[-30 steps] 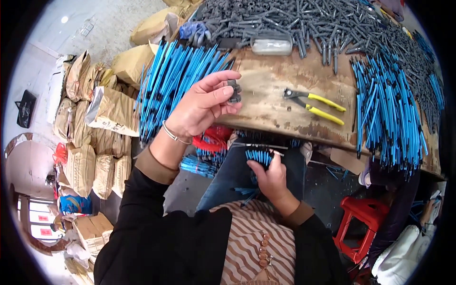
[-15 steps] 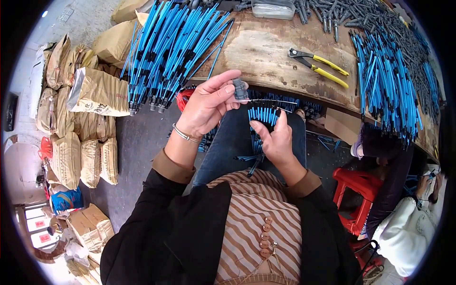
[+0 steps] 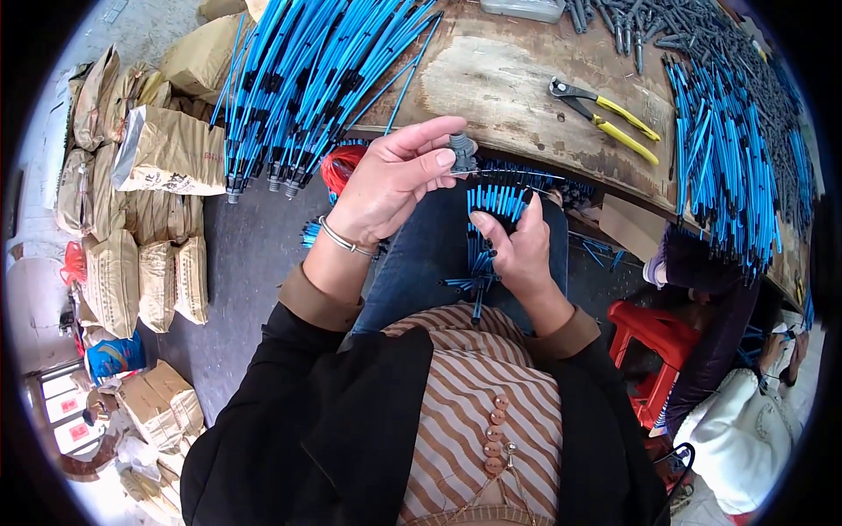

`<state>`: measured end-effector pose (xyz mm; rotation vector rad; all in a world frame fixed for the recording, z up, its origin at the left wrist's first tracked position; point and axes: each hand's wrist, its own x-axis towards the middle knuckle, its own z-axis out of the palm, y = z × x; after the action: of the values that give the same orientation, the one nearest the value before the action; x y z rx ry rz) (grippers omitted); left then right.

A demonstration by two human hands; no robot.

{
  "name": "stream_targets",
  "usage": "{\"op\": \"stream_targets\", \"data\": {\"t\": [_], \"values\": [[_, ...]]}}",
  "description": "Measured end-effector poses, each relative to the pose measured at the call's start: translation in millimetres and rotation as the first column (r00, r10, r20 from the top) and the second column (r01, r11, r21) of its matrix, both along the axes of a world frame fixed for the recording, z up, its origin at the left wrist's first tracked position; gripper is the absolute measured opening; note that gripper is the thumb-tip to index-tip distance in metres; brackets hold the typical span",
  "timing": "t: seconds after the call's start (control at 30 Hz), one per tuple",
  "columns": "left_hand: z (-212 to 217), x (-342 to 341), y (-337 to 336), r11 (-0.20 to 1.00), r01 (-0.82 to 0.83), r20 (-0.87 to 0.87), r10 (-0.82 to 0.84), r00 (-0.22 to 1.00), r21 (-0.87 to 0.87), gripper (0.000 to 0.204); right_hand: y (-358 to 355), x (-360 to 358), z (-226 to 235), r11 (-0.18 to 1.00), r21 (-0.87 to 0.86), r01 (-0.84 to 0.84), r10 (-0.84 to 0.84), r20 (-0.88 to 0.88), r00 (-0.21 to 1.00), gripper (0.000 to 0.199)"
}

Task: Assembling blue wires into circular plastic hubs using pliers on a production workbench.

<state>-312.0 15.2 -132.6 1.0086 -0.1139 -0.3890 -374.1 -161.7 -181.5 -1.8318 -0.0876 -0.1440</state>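
Note:
Between its thumb and fingers, my left hand [image 3: 386,188] pinches a small ribbed grey plastic fitting [image 3: 463,151]. A thin pale wire or rod [image 3: 522,173] runs sideways from below the fitting toward my right hand. My right hand [image 3: 524,254] is closed on a bundle of thin blue tubes [image 3: 496,202], their light ends fanned in a row at the top. The two hands are close together but apart, above my lap. Just what my right fingertips do behind the bundle is hidden.
The worn wooden bench [image 3: 491,83] carries yellow-handled pincers [image 3: 605,118], a blue tube pile [image 3: 329,83] hanging off its left edge, another pile [image 3: 724,158] and grey fittings [image 3: 675,35] at right. Sacks [image 3: 114,280] stand left; a red stool [image 3: 653,351] and a seated person are at right.
The whole view has shifted slightly, so bench and hands both appear a little further right. The grip of both hands looks much the same.

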Motion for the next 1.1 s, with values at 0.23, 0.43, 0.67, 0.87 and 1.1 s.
{"op": "stream_targets", "data": {"t": [0.23, 0.43, 0.67, 0.87, 1.1], "values": [[-0.7, 3.1, 0.2, 1.000, 0.024, 0.020, -0.024, 1.000, 0.020, 0.037, 2.2, 1.9, 0.9, 1.000, -0.025, -0.007, 0.007, 0.029, 1.000, 0.043], [-4.0, 1.9, 2.8, 1.000, 0.018, 0.004, -0.018, 1.000, 0.000, 0.037, 5.3, 1.5, 4.1, 0.998, -0.046, 0.031, -0.031, -0.009, 0.999, 0.042], [5.5, -22.7, -21.4, 0.957, -0.225, 0.215, 0.184, 0.959, 0.185, 0.043, 7.3, 0.3, 8.6, 0.998, -0.043, 0.049, -0.050, -0.014, 0.999, 0.038], [9.9, -27.0, -27.3, 0.808, -0.421, 0.417, 0.244, 0.876, 0.412, 0.044, 7.9, -0.5, 8.7, 0.997, -0.057, 0.045, -0.045, 0.005, 0.999, 0.039], [5.2, -27.3, -25.9, 0.711, -0.502, 0.538, 0.205, 0.817, 0.492, 0.043, 7.5, -3.0, 8.5, 0.999, -0.033, 0.029, -0.028, 0.024, 0.999, 0.041]]}}
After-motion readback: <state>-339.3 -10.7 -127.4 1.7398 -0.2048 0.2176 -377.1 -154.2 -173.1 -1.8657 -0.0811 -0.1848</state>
